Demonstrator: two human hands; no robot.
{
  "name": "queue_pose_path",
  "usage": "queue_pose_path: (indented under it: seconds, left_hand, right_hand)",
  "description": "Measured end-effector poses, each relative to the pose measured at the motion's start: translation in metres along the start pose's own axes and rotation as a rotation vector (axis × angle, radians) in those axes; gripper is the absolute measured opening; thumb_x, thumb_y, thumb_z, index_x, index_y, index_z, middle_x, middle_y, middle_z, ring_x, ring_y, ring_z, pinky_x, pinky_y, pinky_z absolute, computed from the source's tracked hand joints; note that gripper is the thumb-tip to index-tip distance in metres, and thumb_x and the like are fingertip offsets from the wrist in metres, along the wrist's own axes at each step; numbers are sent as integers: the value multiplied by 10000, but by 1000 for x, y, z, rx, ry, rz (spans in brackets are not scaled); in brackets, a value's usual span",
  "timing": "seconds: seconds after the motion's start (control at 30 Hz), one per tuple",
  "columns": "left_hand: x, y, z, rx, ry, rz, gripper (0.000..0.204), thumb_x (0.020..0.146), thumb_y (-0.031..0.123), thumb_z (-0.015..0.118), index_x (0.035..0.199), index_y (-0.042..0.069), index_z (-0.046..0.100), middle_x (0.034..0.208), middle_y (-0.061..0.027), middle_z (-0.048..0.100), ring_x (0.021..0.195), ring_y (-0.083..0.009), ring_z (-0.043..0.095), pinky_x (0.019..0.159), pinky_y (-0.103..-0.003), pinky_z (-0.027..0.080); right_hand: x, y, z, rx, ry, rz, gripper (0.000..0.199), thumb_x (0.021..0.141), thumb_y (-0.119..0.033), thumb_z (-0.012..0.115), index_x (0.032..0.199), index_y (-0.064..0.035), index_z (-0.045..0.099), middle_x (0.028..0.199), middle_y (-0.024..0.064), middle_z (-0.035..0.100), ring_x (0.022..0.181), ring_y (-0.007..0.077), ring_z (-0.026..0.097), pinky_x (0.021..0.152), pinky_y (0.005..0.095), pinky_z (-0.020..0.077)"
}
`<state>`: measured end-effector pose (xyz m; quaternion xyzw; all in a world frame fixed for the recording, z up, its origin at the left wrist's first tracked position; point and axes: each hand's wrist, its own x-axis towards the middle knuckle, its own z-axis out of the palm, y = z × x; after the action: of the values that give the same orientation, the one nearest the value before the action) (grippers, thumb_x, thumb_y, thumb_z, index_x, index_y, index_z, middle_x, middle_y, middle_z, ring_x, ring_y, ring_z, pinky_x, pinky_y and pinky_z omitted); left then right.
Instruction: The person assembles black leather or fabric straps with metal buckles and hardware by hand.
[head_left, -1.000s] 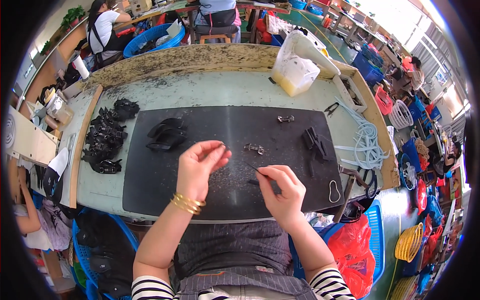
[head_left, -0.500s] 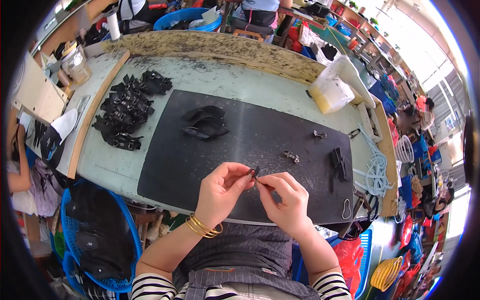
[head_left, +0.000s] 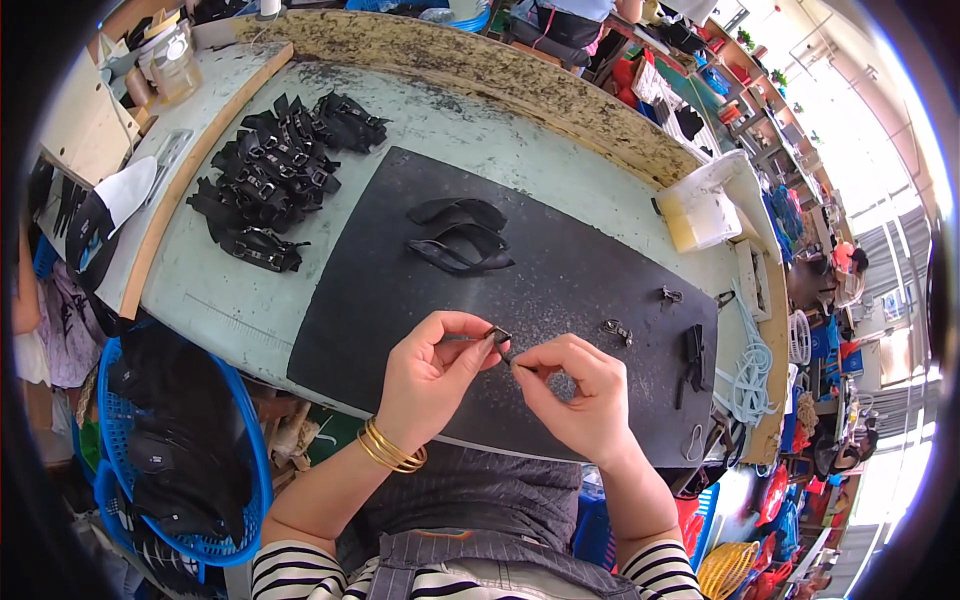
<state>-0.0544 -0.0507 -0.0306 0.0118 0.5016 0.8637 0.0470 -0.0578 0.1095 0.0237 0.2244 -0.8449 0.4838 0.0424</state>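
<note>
Above the near part of the black mat (head_left: 400, 330), my left hand (head_left: 430, 365) pinches a small dark buckle (head_left: 500, 335) between thumb and fingers. My right hand (head_left: 580, 390) has thumb and forefinger pressed together on a short black strap end by that buckle; the fingertips hide much of it. Two curved black fabric strips (head_left: 465, 245) lie farther back on the mat. To the right of my hands are a loose metal buckle (head_left: 617, 331) and a smaller metal piece (head_left: 671, 295). A black clip-like object (head_left: 693, 355) rests near the mat's right edge.
A pile of black straps with buckles (head_left: 270, 175) covers the table's left part, beside a wooden strip (head_left: 210, 170). On the right are a cut-open white container (head_left: 700, 210) and light-blue cord (head_left: 750, 375). A blue basket (head_left: 255, 450) of black fabric stands below left.
The view has shifted, so the table's contents sit differently in the picture. My fingertips are slightly farther apart, and more of the buckle and strap shows between them.
</note>
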Motion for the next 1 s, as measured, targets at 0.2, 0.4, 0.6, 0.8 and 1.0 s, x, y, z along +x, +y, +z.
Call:
queue_pose_path:
  seconds: [0.2, 0.4, 0.6, 0.8, 1.0]
  left_hand:
    - [-3, 2, 3, 19, -5, 11, 163, 841, -22, 608, 991, -30, 542, 942, -94, 630, 871, -124, 629, 794, -238, 520]
    - [-9, 10, -12, 64, 55, -77, 156, 811, -15, 653, 937, -12, 561, 866, -76, 642, 820, -110, 632, 739, -216, 520]
    - [-18, 20, -2, 80, 66, -69, 197, 842, 22, 630, 1030, -24, 590, 891, -79, 660, 801, -110, 632, 715, -217, 516]
    - [-30, 26, 13, 126, -133, -177, 167, 868, 51, 602, 1020, -17, 604, 935, -83, 649, 833, -107, 626, 714, -222, 515]
    - [-42, 13, 40, 144, -217, -185, 147, 867, 33, 597, 999, -29, 602, 920, -82, 648, 841, -106, 629, 721, -215, 528]
  right_hand:
    - [8, 6, 15, -287, 152, -203, 149, 709, 36, 680, 845, -4, 634, 728, 90, 613, 652, 190, 624, 562, 275, 493]
    - [42, 29, 15, -211, 100, -168, 102, 769, -20, 639, 871, -14, 630, 776, 90, 617, 685, 258, 595, 648, 340, 490]
    - [65, 60, 18, -732, 113, -544, 140, 794, -51, 631, 929, -19, 618, 768, 111, 591, 643, 276, 556, 689, 355, 480]
    - [-5, 23, -24, 693, -121, 532, 152, 897, -60, 535, 981, 63, 561, 907, 86, 640, 797, 125, 608, 724, 263, 495]
    - [-55, -1, -47, 493, 3, 524, 200, 882, -38, 561, 1057, 61, 560, 873, 66, 626, 735, 96, 607, 665, 221, 493]
